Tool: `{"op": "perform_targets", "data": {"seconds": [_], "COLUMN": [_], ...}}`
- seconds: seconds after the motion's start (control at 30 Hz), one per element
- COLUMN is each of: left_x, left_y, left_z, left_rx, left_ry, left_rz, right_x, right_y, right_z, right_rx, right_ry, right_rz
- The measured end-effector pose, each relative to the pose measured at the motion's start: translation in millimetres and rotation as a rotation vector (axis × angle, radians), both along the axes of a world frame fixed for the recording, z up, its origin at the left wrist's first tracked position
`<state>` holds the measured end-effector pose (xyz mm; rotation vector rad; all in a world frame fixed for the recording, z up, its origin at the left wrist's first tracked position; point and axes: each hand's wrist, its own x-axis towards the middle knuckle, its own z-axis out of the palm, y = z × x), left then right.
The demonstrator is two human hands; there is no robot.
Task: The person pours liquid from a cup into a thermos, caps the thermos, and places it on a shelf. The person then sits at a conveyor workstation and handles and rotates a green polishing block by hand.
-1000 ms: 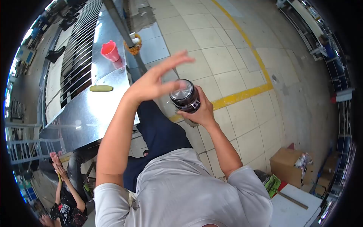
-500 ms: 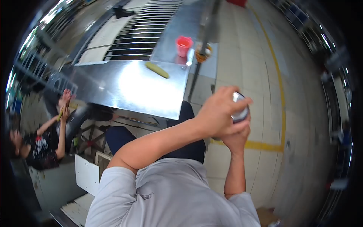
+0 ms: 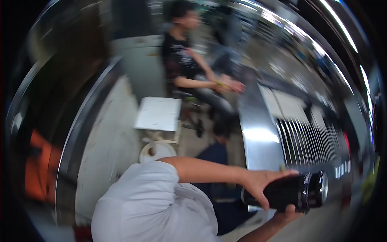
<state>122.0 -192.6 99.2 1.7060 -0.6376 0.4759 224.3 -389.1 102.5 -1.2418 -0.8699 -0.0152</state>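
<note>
Blur softens the far left, where an orange object [image 3: 38, 173] sits beside a long pale panel [image 3: 107, 161] with a metal edge. Right of that panel stands a white square-topped piece [image 3: 159, 113], perhaps a stool, with a round pale item [image 3: 158, 151] just below it in view. Beyond, a seated co-worker [image 3: 174, 56] in a black top holds both forearms forward, with something yellow near one wrist.

Further right, the wearer's left arm reaches across from its light sleeve [image 3: 135, 181] to a black flask [image 3: 284, 191]. The left hand [image 3: 258, 181] is wrapped over the flask's body, thumb on the near side and fingers along the far side. The flask is held up in front of the wearer, off to the right, between the two hands. Its long axis runs nearly sideways, tilted only a little, with the silver end [image 3: 324, 187] pointing right and the other end partly under the left wrist. The right hand [image 3: 285, 215] supports it from below and nearer the silver end, its thumb tip pressed against the side; its other fingers are mostly hidden, so I cannot tell how far they curl. Thus the right hand is closer to the silver end, and the left hand sits further back.

Behind the flask, a shiny metal table [image 3: 258, 137] extends away, bordered on its right by a rack of parallel bars [image 3: 308, 141].
</note>
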Motion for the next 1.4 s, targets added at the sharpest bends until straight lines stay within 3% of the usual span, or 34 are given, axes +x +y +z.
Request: {"op": "perform_targets", "data": {"seconds": [0.03, 0.13, 0.17, 0.23, 0.33, 0.37, 0.4, 0.47, 0.5, 0.53, 0.57, 0.63, 0.7, 0.77, 0.9, 1.03, 1.1, 1.13, 1.17, 1.4], "left_x": [-20.5, -89.8, -126.0, -185.2, -269.6, -283.2, -308.2, -372.0, -417.6, -391.8, -405.0, -409.1, -494.7, -562.7, -643.9, -679.8, -678.3, -700.3, -721.8, -757.7], "left_y": [3.5, 42.9, 50.5, 59.7, 33.0, 13.7, 4.0, -14.9, -19.7, -46.1, -59.7, -91.7, -125.3, -146.9, -167.9, -175.7, -171.4, -166.3, -160.9, -119.8], "left_z": [2.0, 37.3, 65.9, 123.6, 222.0, 258.4, 285.5, 331.5, 353.1, 367.7, 378.7, 388.5, 412.4, 411.4, 399.7, 396.8, 402.0, 403.2, 400.8, 398.7], "left_rx": [0.007, 0.081, 0.178, 0.337, 0.558, 0.508, 0.633, 1.038, 1.284, 1.357, 1.319, 1.234, 1.263, 1.102, 0.742, 0.468, 0.260, 0.321, 0.344, 0.331], "left_ry": [-0.056, -0.174, -0.143, -0.332, -0.602, -0.680, -0.730, -0.692, -0.442, -1.032, -1.069, -0.961, -0.823, -0.659, -0.415, -0.350, -0.063, 0.002, -0.141, -0.074], "left_rz": [0.232, 0.688, 0.867, 1.264, 1.913, 1.830, 1.955, 2.348, 2.562, 2.490, 2.618, 2.901, 3.324, 3.588, 3.795, 3.730, 3.803, 3.862, 3.770, 3.608], "right_x": [2.0, 5.8, 5.3, -6.4, 14.1, 30.6, 27.4, 39.0, 48.0, 55.6, 59.3, 65.6, 71.0, 70.2, 71.3, 77.2, 75.7, 71.6, 69.8, 74.4], "right_y": [24.8, 117.7, 140.6, 196.3, 258.2, 282.3, 281.6, 275.4, 272.3, 267.7, 265.0, 260.5, 265.0, 268.0, 262.2, 263.6, 257.6, 257.3, 257.1, 259.1], "right_z": [3.5, 10.7, 17.2, 37.1, -40.6, -94.7, -118.5, -163.3, -181.0, -195.5, -206.7, -224.0, -230.3, -231.7, -225.6, -233.6, -232.0, -224.5, -218.4, -224.1], "right_rx": [-0.016, 0.344, 0.328, 0.328, -0.217, -0.387, -0.766, -1.122, -1.180, -1.246, -1.251, -1.268, -1.228, -1.212, -1.250, -1.265, -1.228, -1.218, -1.211, -1.205], "right_ry": [-0.015, 0.156, 0.086, -0.135, -0.623, -0.790, -0.872, -0.929, -0.913, -0.893, -0.872, -0.821, -0.747, -0.704, -0.709, -0.762, -0.729, -0.702, -0.674, -0.699], "right_rz": [0.031, 0.539, 0.609, 0.771, 0.379, 0.306, 0.159, 0.073, 0.035, -0.007, -0.025, -0.070, -0.077, -0.076, -0.060, -0.085, -0.070, -0.058, -0.052, -0.063]}}
